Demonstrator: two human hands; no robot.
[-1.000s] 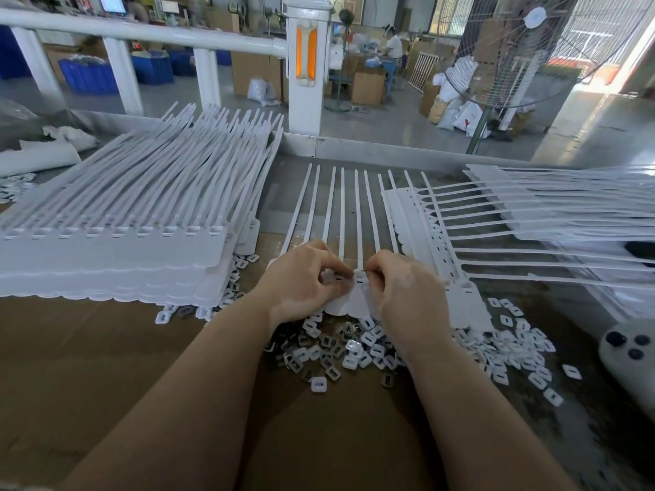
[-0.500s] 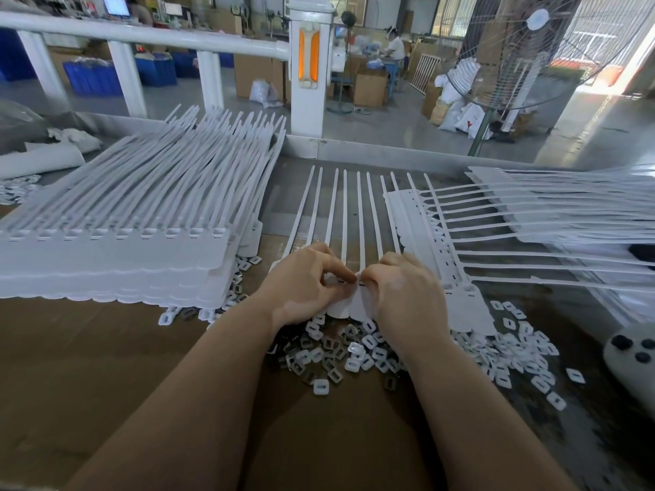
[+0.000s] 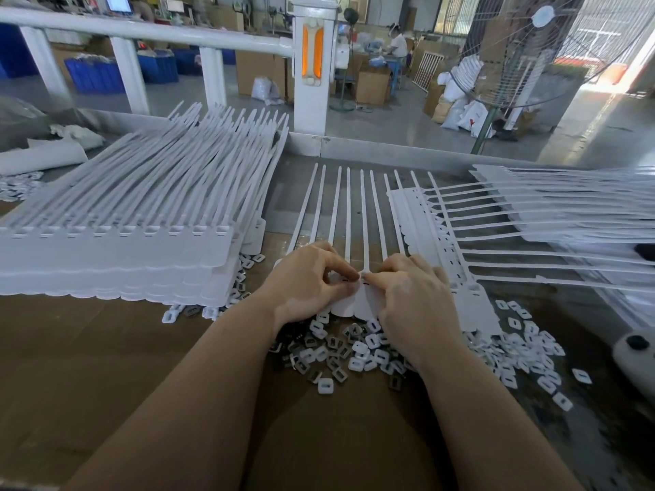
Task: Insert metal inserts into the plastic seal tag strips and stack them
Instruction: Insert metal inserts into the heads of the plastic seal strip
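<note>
Big finished stack point(image 3: 117, 256) of strips lies at left, a fanned batch point(image 3: 531, 221) at right; working strip point(image 3: 354, 299) flat on the bench point(image 3: 106, 366) between them, loose inserts point(image 3: 354, 356) heaped just below it.

Risk, judged: the insert seating crooked if fingertip pressure is uneven, or wrists scattering the heap.

Left hand point(image 3: 304, 281) and right hand point(image 3: 414, 292) both curled, fingertips pinching at one slot; insert itself hidden.

Against the earlier frames: hands hardly moved, fingertips closer together.
</note>
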